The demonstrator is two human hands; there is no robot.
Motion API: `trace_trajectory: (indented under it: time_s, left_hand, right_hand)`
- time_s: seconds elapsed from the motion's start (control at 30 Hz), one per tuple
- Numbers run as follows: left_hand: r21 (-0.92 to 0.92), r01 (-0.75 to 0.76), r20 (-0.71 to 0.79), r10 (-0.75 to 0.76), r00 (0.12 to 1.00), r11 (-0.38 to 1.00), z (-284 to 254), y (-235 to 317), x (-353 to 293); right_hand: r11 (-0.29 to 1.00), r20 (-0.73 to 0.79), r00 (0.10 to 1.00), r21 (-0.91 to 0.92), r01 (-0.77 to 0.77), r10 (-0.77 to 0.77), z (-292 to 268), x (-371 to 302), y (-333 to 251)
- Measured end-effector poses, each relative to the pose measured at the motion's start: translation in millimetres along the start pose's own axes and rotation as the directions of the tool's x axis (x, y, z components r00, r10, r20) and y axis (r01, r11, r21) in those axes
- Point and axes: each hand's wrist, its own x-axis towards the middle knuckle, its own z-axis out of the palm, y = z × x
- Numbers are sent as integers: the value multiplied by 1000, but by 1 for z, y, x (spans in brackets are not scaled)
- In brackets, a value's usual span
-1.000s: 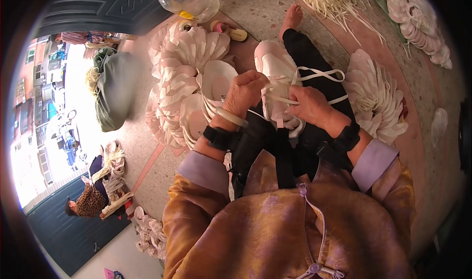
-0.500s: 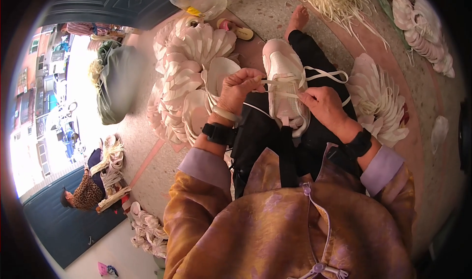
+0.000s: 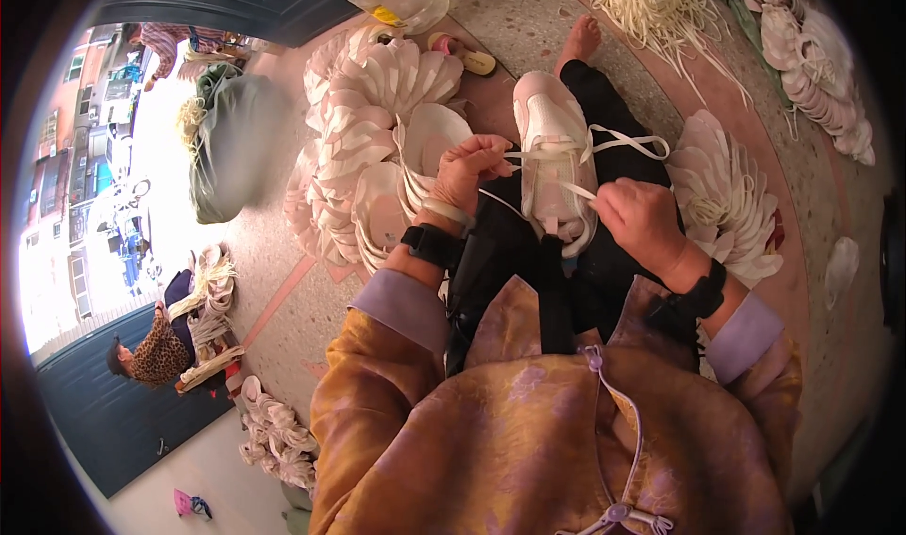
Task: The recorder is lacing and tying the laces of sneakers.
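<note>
A pale pink-and-white sneaker rests between my black-trousered legs, its toe pointing away from me. My left hand, at the shoe's left side, is closed in a pinch on a white shoelace near the eyelets. On the right, my right hand pinches another stretch of white shoelace, which runs taut from the shoe's opening. A loose loop of lace lies over my right leg, beyond that hand. The tips of my left fingers partly hide the lace they grip.
Stacked pale shoe uppers lie at my left, with another fan of them at my right. A bundle of cream laces is on the floor ahead, near a clear plastic bottle and a sandal. Another person sits far left.
My right hand has moved right and slightly down, drawing its lace away from the shoe. My left hand keeps its pinch beside the shoe. The whole view has shifted slightly.
</note>
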Motion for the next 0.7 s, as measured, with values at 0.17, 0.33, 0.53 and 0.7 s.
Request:
trace_trajectory:
  time_s: [0.17,0.33,0.53,0.7]
  left_hand:
    - [-31,-8,-26,8,1000,999,16,6,-1]
    - [52,-15,35,13,999,999,31,-4,1]
    - [200,-190,-6,195,981,961,31,-23,12]
    - [307,-111,-66,138,988,945,29,-24,6]
  right_hand:
    - [896,149,915,-196,398,-374,-48,-14,0]
    - [852,194,876,-215,477,-441,-84,-40,-21]
    - [863,229,869,-162,479,-439,-72,-56,-19]
    - [875,263,884,-199,442,-387,-67,-53,-22]
